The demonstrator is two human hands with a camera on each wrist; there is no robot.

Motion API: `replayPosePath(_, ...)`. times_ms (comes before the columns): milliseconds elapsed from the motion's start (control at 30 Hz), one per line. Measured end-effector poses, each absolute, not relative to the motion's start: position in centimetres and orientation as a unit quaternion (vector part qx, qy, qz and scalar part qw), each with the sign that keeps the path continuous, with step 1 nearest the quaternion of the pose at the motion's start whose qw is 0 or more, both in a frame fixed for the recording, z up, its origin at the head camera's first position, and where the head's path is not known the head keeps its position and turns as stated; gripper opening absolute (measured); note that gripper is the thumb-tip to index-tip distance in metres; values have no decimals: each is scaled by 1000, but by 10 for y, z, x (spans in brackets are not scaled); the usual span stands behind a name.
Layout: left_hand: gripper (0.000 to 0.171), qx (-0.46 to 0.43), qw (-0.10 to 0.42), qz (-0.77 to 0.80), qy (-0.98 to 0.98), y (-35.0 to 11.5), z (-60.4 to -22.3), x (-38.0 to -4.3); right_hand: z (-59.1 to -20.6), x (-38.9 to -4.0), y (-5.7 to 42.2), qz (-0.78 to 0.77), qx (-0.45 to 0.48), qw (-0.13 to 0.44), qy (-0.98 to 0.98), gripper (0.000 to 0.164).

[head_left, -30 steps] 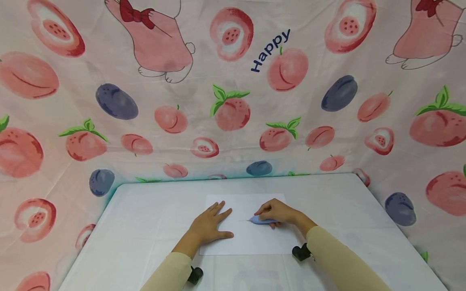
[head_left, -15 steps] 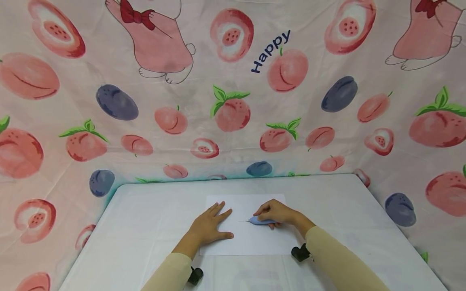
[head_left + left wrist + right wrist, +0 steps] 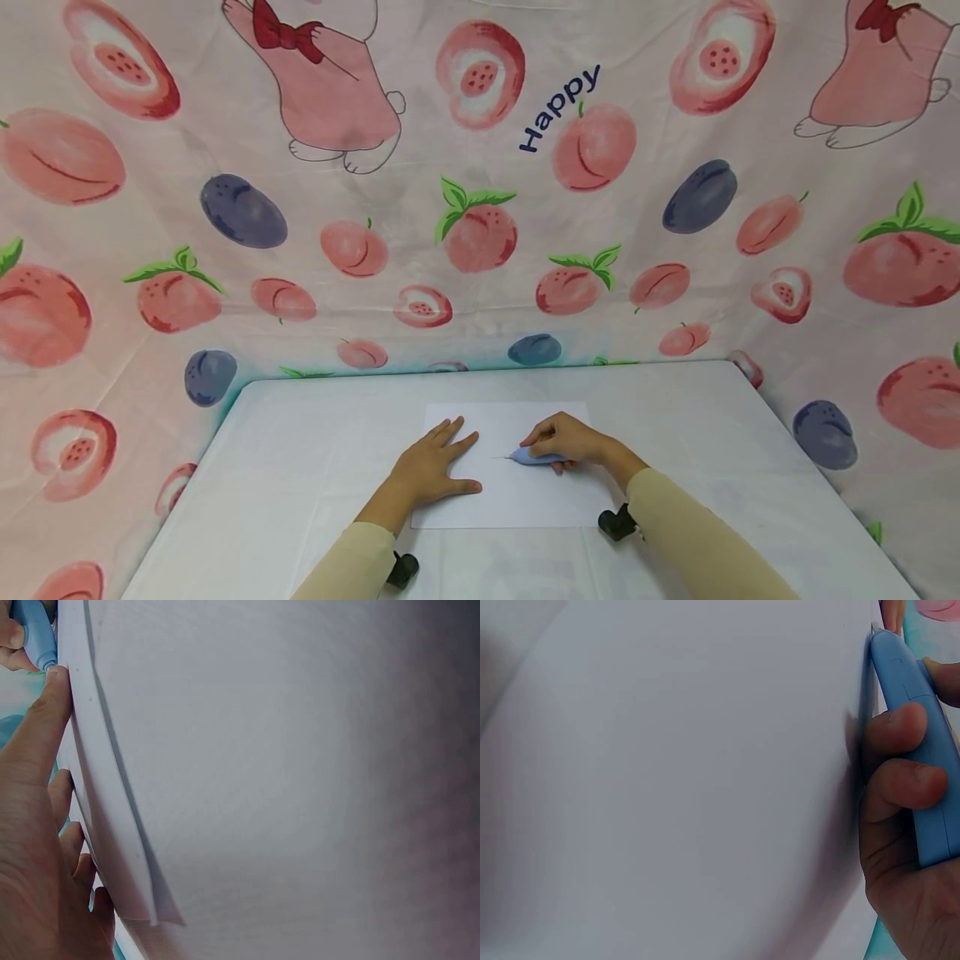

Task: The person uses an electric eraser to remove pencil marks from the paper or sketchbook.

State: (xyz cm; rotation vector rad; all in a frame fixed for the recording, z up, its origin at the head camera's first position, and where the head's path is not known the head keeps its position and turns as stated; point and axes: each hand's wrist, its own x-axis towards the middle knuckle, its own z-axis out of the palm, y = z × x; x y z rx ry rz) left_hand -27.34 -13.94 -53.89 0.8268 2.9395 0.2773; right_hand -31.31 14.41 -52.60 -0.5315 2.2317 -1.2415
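A sheet of white paper [image 3: 510, 508] lies on the white table. My left hand [image 3: 431, 467] rests on its left part with fingers spread. On the right part, my right hand [image 3: 573, 439] grips a light-blue electric eraser [image 3: 538, 457], its tip pointing left onto the paper. A thin pencil line [image 3: 498, 457] shows just left of the tip. In the right wrist view the fingers curl under the blue eraser body [image 3: 934, 750], and the thumb presses a button on its side. The left wrist view shows the left hand [image 3: 37, 847] at the edge, thumb toward the eraser [image 3: 36, 634].
The white table [image 3: 315, 442] extends around the paper on all sides. A fruit-printed cloth [image 3: 465, 217] hangs behind and beside the table. Small black devices, such as the one near the left sleeve [image 3: 402, 570], are worn at both wrists.
The eraser and my right hand have slid slightly left along the pencil line, and less of the line shows ahead of the tip. My left hand stays in place.
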Motion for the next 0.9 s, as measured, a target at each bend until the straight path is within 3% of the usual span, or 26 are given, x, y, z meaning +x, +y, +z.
replayPosePath(900, 85, 266, 37, 90, 959, -139, -540, -273, -526, -312, 145, -462, -197, 261, 824, 17)
